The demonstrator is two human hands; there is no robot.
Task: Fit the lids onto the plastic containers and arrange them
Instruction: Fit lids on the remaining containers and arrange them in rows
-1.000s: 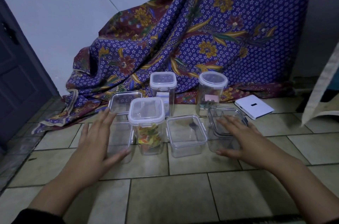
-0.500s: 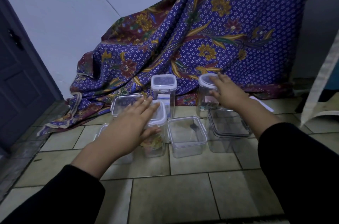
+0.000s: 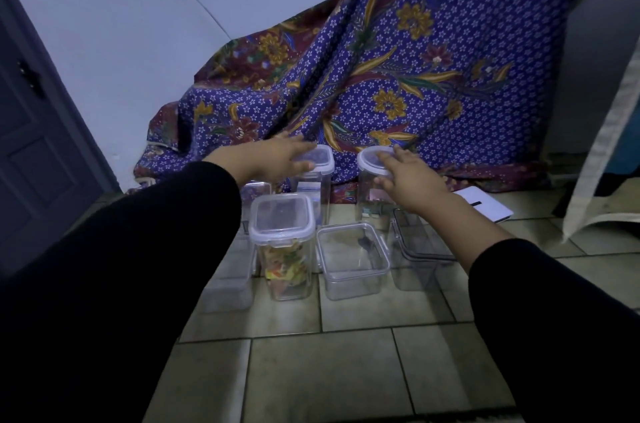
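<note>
Hands reach forward over a group of clear plastic containers standing on a tiled floor [image 3: 346, 370]. The left hand [image 3: 277, 159] lies flat, fingers spread, on the lid of a tall square container [image 3: 317, 187] in the back row; it grips nothing. The right hand [image 3: 412, 180] is likewise spread, its fingertips on the round white lid [image 3: 372, 161] of a tall round container [image 3: 369, 200] just beside the square one, with the thumb down along the container's side. Both arms wear black sleeves [image 3: 121, 284].

In the front row, a lidded square container [image 3: 284, 249] holds colourful wrapped pieces and stands near the middle. Just to its right sits a low open container [image 3: 351, 263] without a lid, something small and dark inside it. Farther right, partly behind the right forearm, another clear container [image 3: 415, 256] carries a lid that looks tilted rather than seated. To the left of the filled one, an empty clear container [image 3: 228, 280] is half hidden by the left sleeve, and behind it another clear container [image 3: 256, 192] shows only its top; whether it is lidded cannot be told.

A purple floral cloth [image 3: 398, 76] hangs against the pale wall [image 3: 121, 24] behind the back row, its hem resting on the floor. A flat white device [image 3: 483, 204] lies on the floor at the right, beyond the right wrist. A dark door [image 3: 31, 145] stands at the left edge of the view.
</note>
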